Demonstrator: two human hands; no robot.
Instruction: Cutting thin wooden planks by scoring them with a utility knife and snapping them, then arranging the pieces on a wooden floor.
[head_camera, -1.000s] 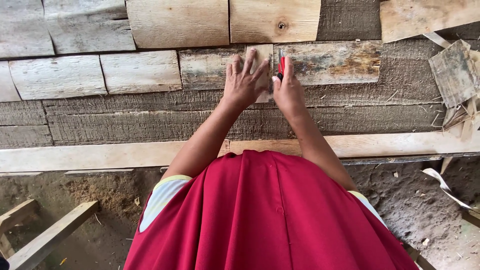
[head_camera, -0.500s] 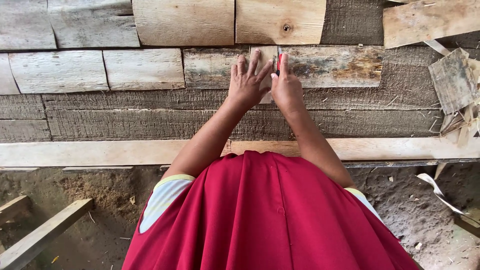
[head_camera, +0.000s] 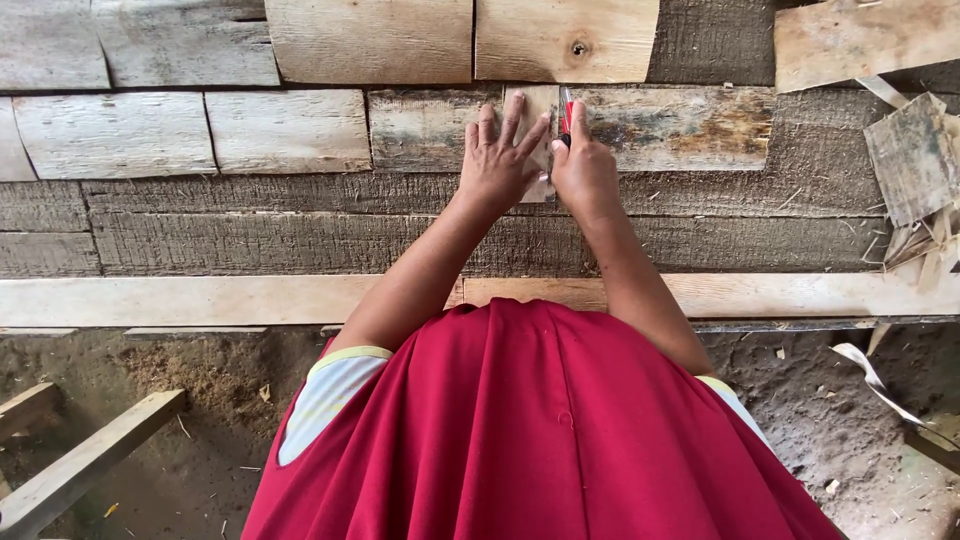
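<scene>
Head view, looking straight down over a red garment to a workbench of rough grey planks.

My left hand lies flat with fingers spread, pressing down a small pale wood piece at the far middle of the bench. It sits over the joint between two weathered boards. My right hand is just beside the left, curled around a slim red-and-silver tool, probably a marker or small knife; I cannot tell which. Its tip meets the right edge of the small piece. Grip looks closed around the tool, with thumb and fingers pinching its shaft, but the hand covers the finger contact.

Progress, as a judgement: early to middle. The piece is placed and held, and the tool is at its edge. I can see no finished line or cut on it, so the marking or trimming along that edge looks still to do.

A long pale plank runs left to right along the near edge. Offcuts and splinters are piled at the far right. Below are a dirt floor with sawdust, and a timber at the near left.

No packages, labels or signs in view.
</scene>
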